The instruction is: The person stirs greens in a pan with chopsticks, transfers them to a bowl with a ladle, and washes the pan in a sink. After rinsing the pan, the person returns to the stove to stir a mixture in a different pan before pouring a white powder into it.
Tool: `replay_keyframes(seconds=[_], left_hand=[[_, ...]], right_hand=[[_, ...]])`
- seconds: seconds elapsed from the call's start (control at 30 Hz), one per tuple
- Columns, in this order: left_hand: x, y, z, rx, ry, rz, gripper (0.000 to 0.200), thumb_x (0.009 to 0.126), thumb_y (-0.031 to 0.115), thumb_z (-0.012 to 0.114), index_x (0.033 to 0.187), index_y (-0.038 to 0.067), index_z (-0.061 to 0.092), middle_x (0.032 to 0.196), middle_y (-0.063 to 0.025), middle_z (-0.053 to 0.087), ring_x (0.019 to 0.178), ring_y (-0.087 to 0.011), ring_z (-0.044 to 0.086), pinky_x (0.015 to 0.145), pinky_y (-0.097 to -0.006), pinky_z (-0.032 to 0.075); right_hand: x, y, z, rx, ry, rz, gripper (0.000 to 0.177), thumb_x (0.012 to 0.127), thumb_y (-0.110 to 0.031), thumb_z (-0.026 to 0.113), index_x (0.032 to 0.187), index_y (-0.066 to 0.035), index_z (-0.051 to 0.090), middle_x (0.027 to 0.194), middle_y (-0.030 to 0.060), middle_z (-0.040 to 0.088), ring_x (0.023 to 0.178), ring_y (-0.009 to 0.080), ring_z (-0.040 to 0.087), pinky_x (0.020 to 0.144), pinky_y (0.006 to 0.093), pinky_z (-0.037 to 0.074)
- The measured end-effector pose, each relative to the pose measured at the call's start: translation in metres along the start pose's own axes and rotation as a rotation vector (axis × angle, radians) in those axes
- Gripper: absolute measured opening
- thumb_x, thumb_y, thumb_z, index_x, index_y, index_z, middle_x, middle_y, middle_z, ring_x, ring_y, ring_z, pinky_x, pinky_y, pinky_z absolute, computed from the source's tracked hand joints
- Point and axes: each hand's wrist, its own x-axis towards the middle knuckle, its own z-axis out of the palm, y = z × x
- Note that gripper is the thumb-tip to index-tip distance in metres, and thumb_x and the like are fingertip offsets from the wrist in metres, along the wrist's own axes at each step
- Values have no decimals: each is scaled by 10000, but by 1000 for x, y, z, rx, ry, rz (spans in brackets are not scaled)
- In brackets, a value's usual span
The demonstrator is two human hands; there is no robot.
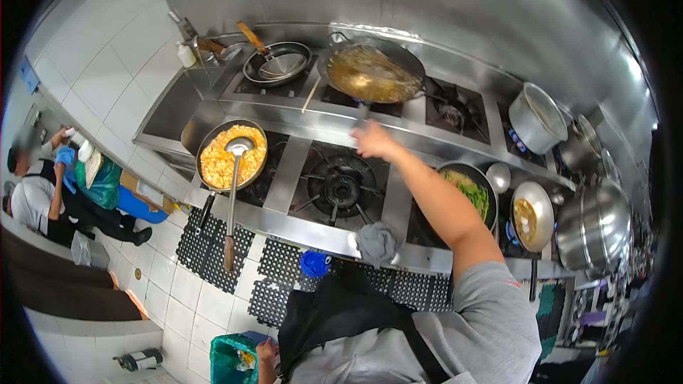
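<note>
Long steel stove (288,171), seen from above, filling most of the view. Stacked pots (594,224) far to the right of the fingers (358,133) of the right hand (373,141), well apart from them. Wok (373,75) of brown liquid on a back burner, straight beyond the fingers, nearest of all the cookware. Pan (231,156) of yellow food to the left of the fingers and nearer the body, ladle (233,185) resting in it, long shaft pointing back toward the body. Bare burner (341,185) just behind the fingers, toward the body. Greens pan (469,188) to their right, beside the forearm.

Right hand stretched forward over the strip between front and back burners, nothing visible in it. Fingers loosely bunched, aimed at the wok's handle (361,108), near it. Contact unclear. Open or closed: cannot tell.

Handle short, long axis running from the wok's rim straight back toward the fingers.

Left hand (267,350) low beside the body, well apart from the wok, next to a green bin (231,359). Fingers there curled, grip impossible to tell. Right hand by far the nearer to the wok.

Grey cloth (376,242) on the stove's front edge, back toward the body from the fingers. Another person (43,199) far left, low by the wall.
</note>
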Motion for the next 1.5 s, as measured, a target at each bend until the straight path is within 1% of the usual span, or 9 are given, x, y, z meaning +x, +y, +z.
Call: replay_keyframes(seconds=[0.03,0.23,0.4,0.5,0.63,0.97,1.07,1.27,1.5], left_hand=[[4,-3,2,46,-29,14,220,828,247,637,747,49,585,600,-83,581,486,-215,565,408,-351,441],[62,7,7,612,-315,336,225,828,250,637,742,50,580,600,-78,577,486,-204,564,405,-344,441],[105,63,47,1293,-719,969,229,828,253,637,738,51,576,599,-75,574,485,-195,563,403,-339,441],[88,89,96,471,-582,104,252,902,219,581,727,39,558,574,-65,559,452,-159,535,374,-302,414],[12,119,176,461,-568,193,245,948,243,563,925,0,587,691,-70,604,480,-135,525,388,-265,405],[-199,185,401,137,-1213,163,547,989,492,427,1248,12,471,1083,-187,647,928,-257,659,776,-361,538],[-248,207,458,-60,-1217,50,518,986,471,450,1242,21,467,1086,-201,649,919,-280,669,755,-361,547],[-301,191,484,-82,-936,62,362,933,232,549,616,99,438,497,-10,420,391,-158,415,381,-296,356],[-316,219,479,6,-849,167,350,886,143,517,548,106,432,468,-43,436,375,-163,445,381,-308,370]], right_hand=[[-60,-15,23,-529,206,-341,555,939,-446,493,970,88,638,922,300,654,917,408,646,814,494,508],[-345,-48,7,-332,-1089,-350,648,926,-391,596,1442,-78,358,1169,203,632,966,315,662,850,394,508],[-492,1,-22,26,-7,-174,499,927,-214,623,1365,-43,455,1064,147,677,868,192,678,746,305,536],[-544,69,-33,58,726,83,327,927,-144,603,1215,5,553,913,93,687,752,139,648,674,276,528],[-589,135,-50,136,934,279,268,921,-122,599,1148,19,575,841,87,675,704,126,632,640,273,518],[-441,244,-130,-367,529,-225,655,776,-49,697,1382,-141,465,1253,190,496,1200,337,474,1005,393,412],[-377,267,-155,-526,274,-496,348,845,-125,634,1191,-112,605,1122,126,566,1083,341,539,910,409,466],[-314,244,-199,-433,232,-424,135,845,-156,574,909,-39,600,831,170,626,817,366,610,733,436,486],[-320,240,-214,-376,8,-304,200,821,-186,601,932,-34,670,850,192,675,812,337,662,732,399,511]])
